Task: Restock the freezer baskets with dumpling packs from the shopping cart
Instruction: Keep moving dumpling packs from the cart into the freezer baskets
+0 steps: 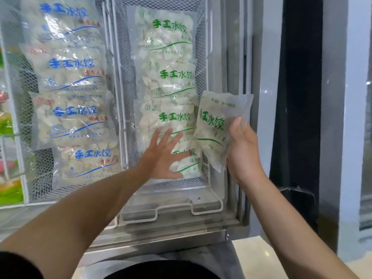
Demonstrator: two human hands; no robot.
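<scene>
A white wire freezer basket (203, 57) holds several clear dumpling packs with green lettering (167, 77), overlapping in a row. My left hand (167, 156) lies flat with fingers spread on the nearest green pack (189, 168) in that basket. My right hand (243, 150) grips another green-lettered dumpling pack (217, 125) by its right edge, holding it tilted just above the basket's right rim. The shopping cart is out of view.
A second wire basket (18, 109) to the left holds several dumpling packs with blue lettering (70, 109). Colourful packages (8, 190) show at the far left. The freezer's steel rim (171, 232) runs below the baskets; a dark frame (298, 117) stands on the right.
</scene>
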